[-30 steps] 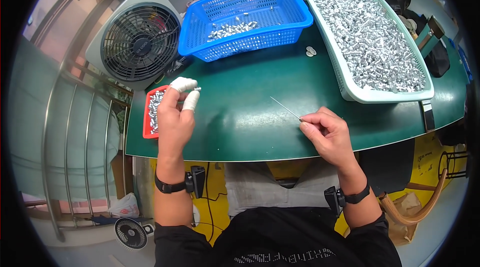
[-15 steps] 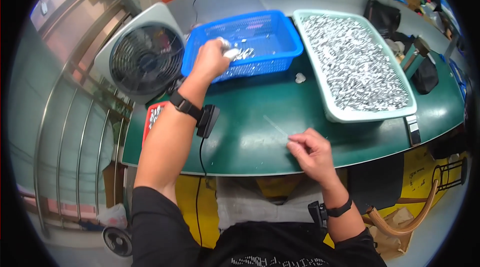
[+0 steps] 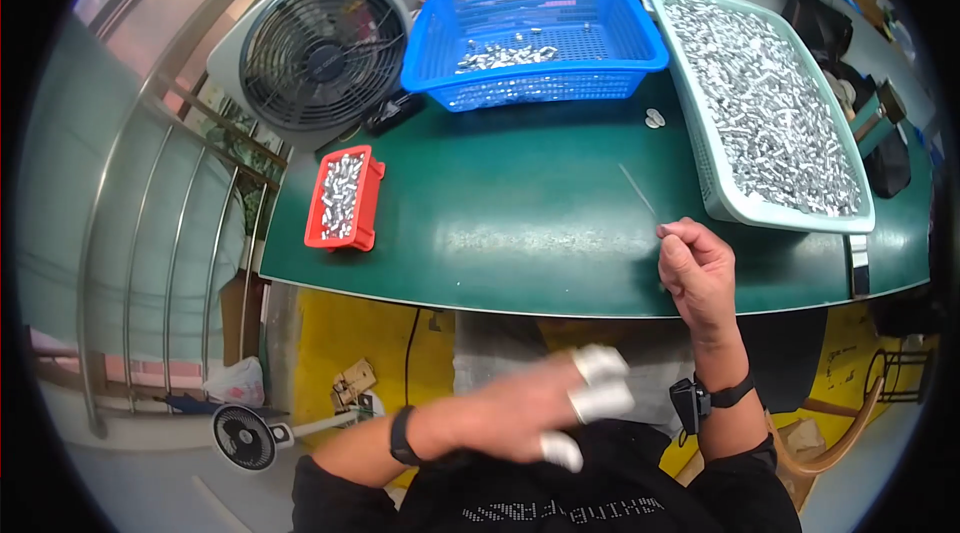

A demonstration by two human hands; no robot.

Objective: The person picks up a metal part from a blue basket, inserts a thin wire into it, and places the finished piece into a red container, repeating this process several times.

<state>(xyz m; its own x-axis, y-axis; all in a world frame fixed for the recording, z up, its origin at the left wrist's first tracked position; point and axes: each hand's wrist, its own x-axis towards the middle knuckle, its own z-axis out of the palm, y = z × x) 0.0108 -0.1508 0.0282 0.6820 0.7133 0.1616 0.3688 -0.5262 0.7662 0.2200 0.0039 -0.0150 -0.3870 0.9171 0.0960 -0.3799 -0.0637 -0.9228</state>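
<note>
Head view: the right hand (image 3: 697, 268) rests on the green desk (image 3: 500, 223), its fingers (image 3: 672, 230) pinched shut on the near end of a thin wire rod (image 3: 637, 191); judged light, springy, slippery, best gripped at its end. The left hand (image 3: 560, 413), blurred, hangs below the desk edge, white-capped fingertips (image 3: 600, 363) loosely curled, apparently empty.

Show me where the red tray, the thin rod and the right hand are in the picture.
red tray (image 3: 366, 195): head view, on its right rim.
thin rod (image 3: 637, 191): head view, on its middle.
right hand (image 3: 697, 268): head view, on the back of the hand.
</note>
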